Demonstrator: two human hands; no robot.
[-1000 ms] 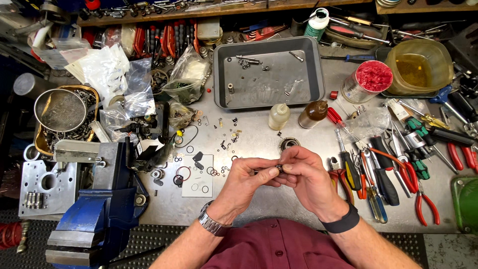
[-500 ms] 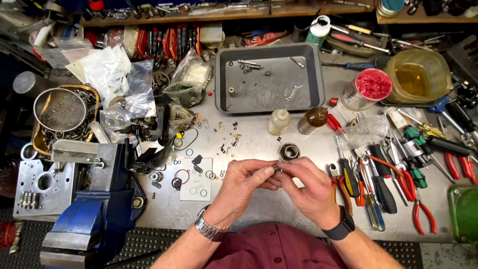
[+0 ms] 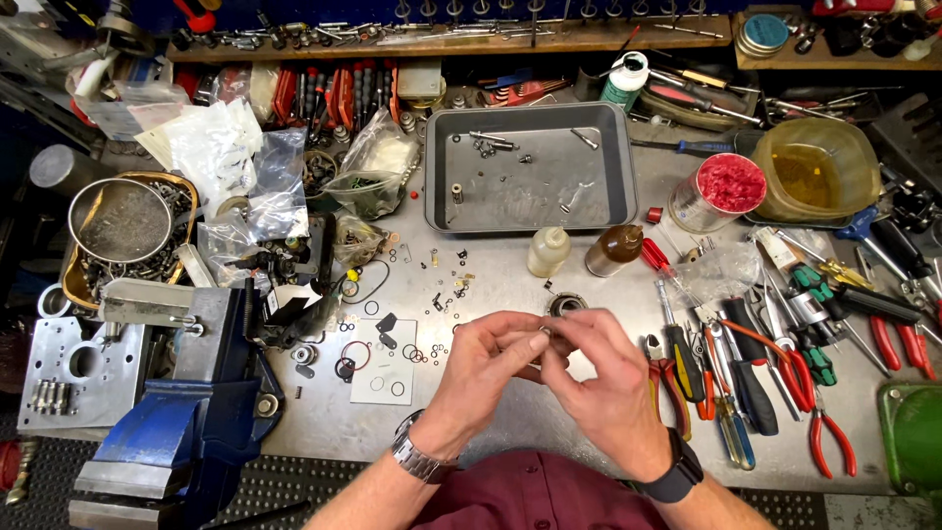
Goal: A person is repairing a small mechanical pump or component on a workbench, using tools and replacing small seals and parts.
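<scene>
A grey metal workbench [image 3: 510, 412] fills the view, crowded edge to edge, with a shelf of tools [image 3: 442, 34] along its far side and black ribbed matting at the near edge. At the far left sits one round wire strainer [image 3: 120, 218] over a bowl of metal parts, and near it one blue bench vise [image 3: 186, 402] beside a grey drilled plate [image 3: 74, 368]. Clear plastic bags [image 3: 231, 157] lie heaped behind. On a white card [image 3: 385, 361] just left of the hands lie several black and red o-rings, too small to count surely. Far centre stands one grey metal tray [image 3: 535, 167] holding a few screws and pins; in front of it are two small bottles, one pale [image 3: 548, 251] and one brown [image 3: 613, 249]. The left hand [image 3: 486, 368] and right hand [image 3: 603, 378] meet near the middle, fingertips of both pinching one small metal ring [image 3: 546, 332] between them, just above the bench. One round bearing [image 3: 566, 304] lies just beyond. To the right are one jar of red bits [image 3: 719, 191], one amber tub [image 3: 814, 169], and a spread of pliers and screwdrivers [image 3: 765, 353], too overlapped to count.
</scene>
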